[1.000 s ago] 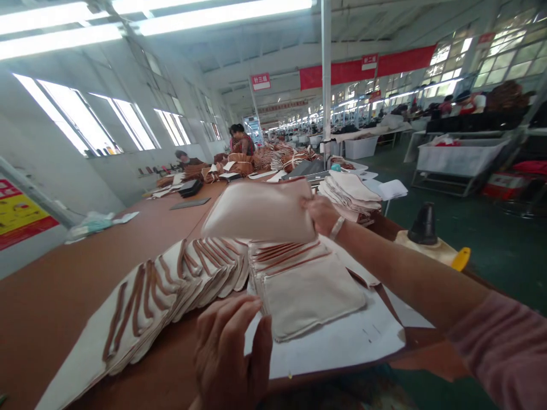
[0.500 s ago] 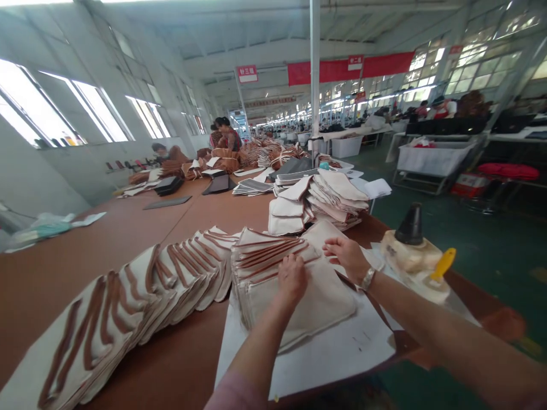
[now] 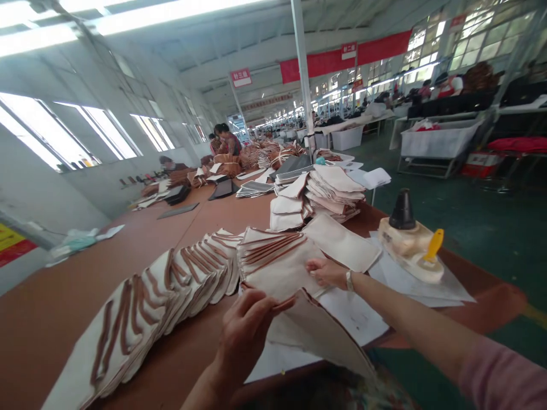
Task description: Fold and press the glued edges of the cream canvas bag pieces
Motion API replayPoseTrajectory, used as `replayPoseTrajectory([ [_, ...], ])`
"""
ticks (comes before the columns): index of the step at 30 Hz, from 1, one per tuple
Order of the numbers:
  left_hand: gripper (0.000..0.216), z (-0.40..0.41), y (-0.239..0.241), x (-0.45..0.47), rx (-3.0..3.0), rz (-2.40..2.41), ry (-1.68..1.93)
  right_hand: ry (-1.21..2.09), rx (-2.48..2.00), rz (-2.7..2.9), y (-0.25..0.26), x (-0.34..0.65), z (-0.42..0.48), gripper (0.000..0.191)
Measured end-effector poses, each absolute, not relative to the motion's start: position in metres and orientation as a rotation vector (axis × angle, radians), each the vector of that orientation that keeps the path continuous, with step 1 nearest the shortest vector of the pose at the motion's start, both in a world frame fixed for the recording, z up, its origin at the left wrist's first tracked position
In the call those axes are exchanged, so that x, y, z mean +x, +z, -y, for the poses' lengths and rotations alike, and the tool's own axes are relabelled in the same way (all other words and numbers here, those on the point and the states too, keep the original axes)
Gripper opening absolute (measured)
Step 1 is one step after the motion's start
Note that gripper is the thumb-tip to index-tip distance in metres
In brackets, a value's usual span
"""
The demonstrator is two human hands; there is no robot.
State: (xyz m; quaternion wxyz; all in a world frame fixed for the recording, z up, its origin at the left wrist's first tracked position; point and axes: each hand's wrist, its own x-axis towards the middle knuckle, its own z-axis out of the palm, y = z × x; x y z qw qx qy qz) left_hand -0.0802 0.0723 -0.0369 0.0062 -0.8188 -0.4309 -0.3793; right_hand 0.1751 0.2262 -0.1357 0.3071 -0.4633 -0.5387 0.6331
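Nearest, the left hand (image 3: pixel 248 319) pinches the brown edge of a lifted panel (image 3: pixel 318 327), which slants over the near edge of the tabletop (image 3: pixel 64 319), its lower corner reaching past that edge. The panel is pale with a darker rim, and it bends where the hand takes it; I would judge it light and supple, like thin leather or lined cloth, apt to crease or sag rather than break. The best hold is probably along the brown rim, one hand near each corner, so that the middle does not droop.

Just beyond, the right hand (image 3: pixel 327 273) lies with curled fingers against the side of a stack of panels (image 3: pixel 277 270); whether it grasps a layer I cannot tell. A white sheet (image 3: pixel 356 316) lies partly under the lifted panel, by the near edge. To the left, a fanned row of panels (image 3: pixel 171 290) runs from the near left part of the tabletop towards the stack.

Beyond the right hand lies a single panel (image 3: pixel 342 242). Near the right edge stand a pale container with a black cone (image 3: pixel 402 210) and a yellow handle (image 3: pixel 435 245).

Farther off are a heaped pile (image 3: pixel 335 191), dark pieces (image 3: pixel 294 168) and brown bundles (image 3: pixel 228 165).
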Motion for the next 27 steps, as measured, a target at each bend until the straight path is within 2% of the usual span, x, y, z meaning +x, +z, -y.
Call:
replayPoseTrajectory([
  [4, 0.018, -0.034, 0.022, -0.116, -2.315, 1.546, -1.571, 1.623, -1.272, 1.507, -0.134, 0.155, -0.21, 0.033],
  [6, 0.012, -0.022, 0.04, -0.12, -2.559, 1.66, -1.62, 1.613, -1.194, 1.566, -0.114, 0.152, -0.2, 0.035],
  [9, 0.006, -0.016, 0.035, -0.1, -2.891, 1.846, -1.797, 1.647, -0.938, 1.651, -0.068, 0.15, -0.172, 0.046],
  [11, 0.019, -0.016, 0.019, -0.08, -2.871, 2.065, -2.04, 1.715, -0.633, 1.711, -0.038, 0.149, -0.147, 0.055],
  [13, 0.017, -0.017, 0.005, -0.061, -2.934, 2.137, -2.182, 1.747, -0.302, 1.76, -0.019, 0.151, -0.122, 0.053],
  [15, 0.01, -0.017, 0.002, -0.05, -2.977, 2.179, -2.183, 1.721, -0.22, 1.8, -0.011, 0.154, -0.101, 0.041],
  [18, 0.009, -0.016, 0.009, -0.043, -2.984, 2.263, -2.035, 1.724, -0.328, 1.799, -0.014, 0.163, -0.083, 0.029],
  [23, 0.006, -0.014, 0.015, -0.043, -2.864, 2.655, -1.975, 1.781, -0.215, 1.736, -0.02, 0.175, -0.067, 0.034],
  [25, 0.013, -0.012, 0.014, -0.045, -2.799, 2.702, -2.027, 1.871, -0.206, 1.739, -0.024, 0.176, -0.062, 0.034],
  [27, 0.018, -0.009, 0.015, -0.047, -2.746, 2.73, -2.143, 1.972, -0.219, 1.669, -0.03, 0.175, -0.057, 0.043],
])
